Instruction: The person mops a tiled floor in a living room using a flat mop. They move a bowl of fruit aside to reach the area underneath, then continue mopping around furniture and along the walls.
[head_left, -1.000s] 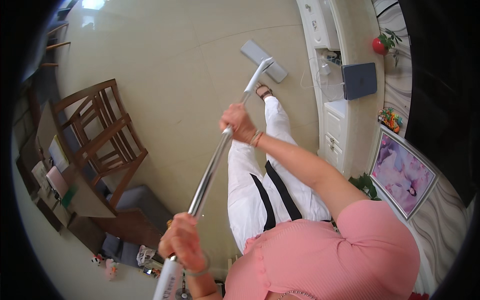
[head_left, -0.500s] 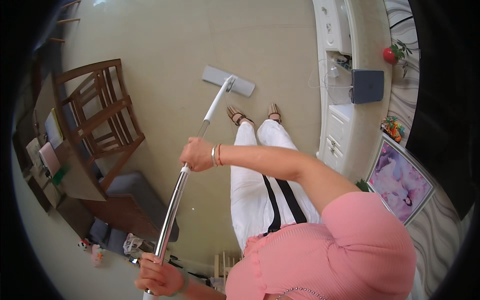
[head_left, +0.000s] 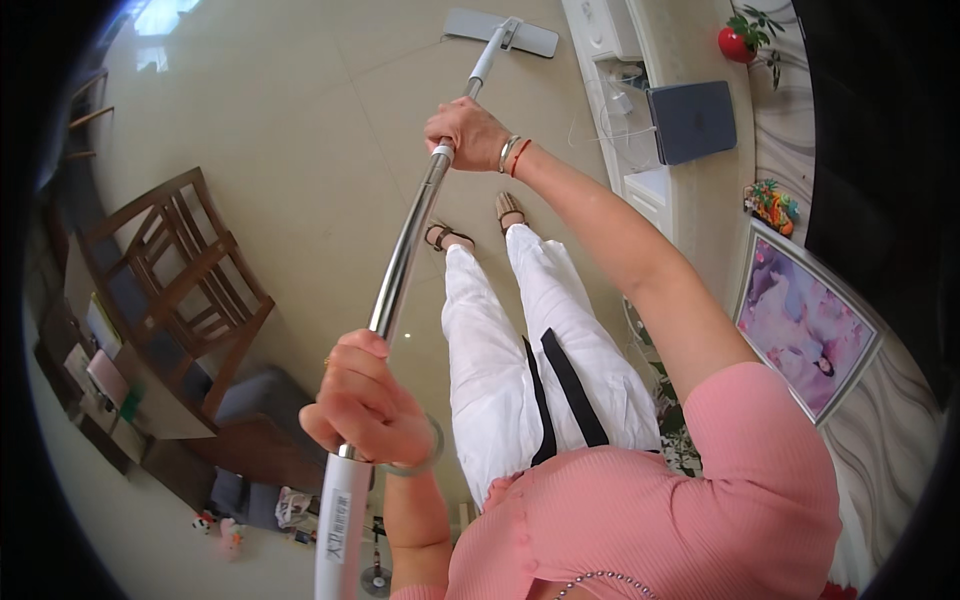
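A flat mop (head_left: 405, 262) with a silver and white pole slants from the lower left up to the top of the view. Its wide light-grey head (head_left: 535, 38) lies on the tiled floor, ahead of my feet. My left hand (head_left: 368, 405) wraps round the pole just above its white end grip. Farther up, my right hand (head_left: 468, 133), with bracelets at the wrist, is closed round the pole near its white collar.
Along the right runs a white cabinet (head_left: 665, 190) bearing a closed dark laptop (head_left: 692, 122), cables, a red pot with a plant (head_left: 738, 44) and a framed picture (head_left: 806, 322). At left stand a wooden chair (head_left: 190, 275) and a table (head_left: 130, 370). Pale floor tiles (head_left: 330, 130) stretch between.
The mop head has slid farther forward and to the right. Both my hands have moved forward with the pole, the left one rising from the lower edge. The view has shifted too.
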